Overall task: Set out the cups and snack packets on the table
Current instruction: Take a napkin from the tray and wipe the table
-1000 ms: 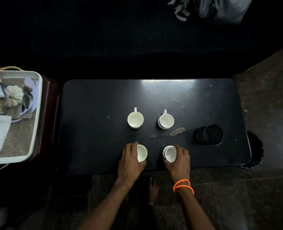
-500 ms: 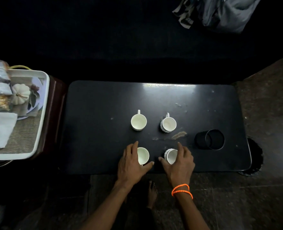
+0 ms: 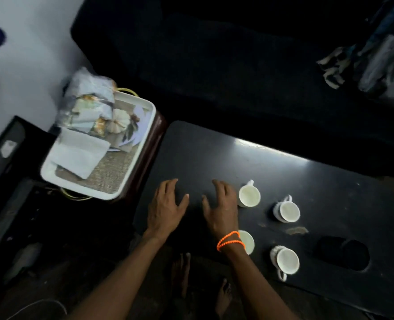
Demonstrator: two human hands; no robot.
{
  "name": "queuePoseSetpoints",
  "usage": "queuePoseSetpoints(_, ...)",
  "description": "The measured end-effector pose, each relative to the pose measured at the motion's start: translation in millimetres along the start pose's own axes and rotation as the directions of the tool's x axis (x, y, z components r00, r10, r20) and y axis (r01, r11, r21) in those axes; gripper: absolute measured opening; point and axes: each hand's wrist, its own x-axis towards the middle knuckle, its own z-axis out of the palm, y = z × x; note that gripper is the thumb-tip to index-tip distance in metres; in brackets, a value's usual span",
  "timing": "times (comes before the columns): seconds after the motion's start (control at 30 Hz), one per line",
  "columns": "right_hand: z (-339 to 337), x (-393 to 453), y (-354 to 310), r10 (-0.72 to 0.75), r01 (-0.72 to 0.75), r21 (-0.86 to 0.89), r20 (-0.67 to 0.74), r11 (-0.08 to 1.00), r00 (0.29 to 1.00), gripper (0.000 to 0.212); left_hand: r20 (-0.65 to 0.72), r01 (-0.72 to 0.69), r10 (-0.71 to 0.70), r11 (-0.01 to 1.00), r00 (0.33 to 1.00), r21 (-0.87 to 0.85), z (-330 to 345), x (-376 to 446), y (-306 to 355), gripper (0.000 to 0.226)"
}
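Observation:
Several white cups stand on the dark table: one far left, one far right, one near right, and a near left cup partly hidden behind my right wrist. My left hand and my right hand hover over the table's left part, fingers spread, holding nothing. Snack packets are piled at the far end of a white tray left of the table, beside a folded white napkin.
A black round holder lies on the table's right side. The tray rests on a dark red stool. A dark sofa runs behind the table, with a bag at upper right. My bare feet stand by the near edge.
Both hands let go of the two near cups and moved left across the table toward the tray. The view swung left, bringing the tray and packets further into sight.

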Motion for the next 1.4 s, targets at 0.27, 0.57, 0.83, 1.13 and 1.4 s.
queuePoseSetpoints(0.27, 101, 66, -116, -0.294, 0.283, 0.085, 0.369, 0.955, 0.882, 0.045, -0.253, 0.225, -0.233, 0.973, 0.939, -0.06, -87, 70, -88, 0.052)
queuePoseSetpoints(0.57, 190, 142, -232, -0.343, 0.338, 0.092, 0.44, 0.936, 0.83, 0.042, -0.182, 0.613, -0.73, 0.661, 0.659, -0.433, -147, 124, -161, 0.075)
queuePoseSetpoints(0.83, 225, 168, -272, 0.013, 0.115, -0.204, 0.537, 0.972, 0.843, 0.093, -0.167, 0.614, -0.717, 0.675, 0.677, -0.409, -146, 123, -173, 0.066)
queuePoseSetpoints(1.13, 216, 167, -259, 0.035, -0.032, -0.015, 0.624, 0.999, 0.78, 0.024, -0.183, 0.626, -0.744, 0.648, 0.643, -0.433, -150, 121, -169, 0.063)
queuePoseSetpoints(1.4, 160, 162, -218, 0.216, -0.781, 0.467, 0.783, 0.415, 0.583, 0.02, 0.279, 0.572, -0.868, 0.007, 0.411, -0.82, -147, 115, -155, 0.066)
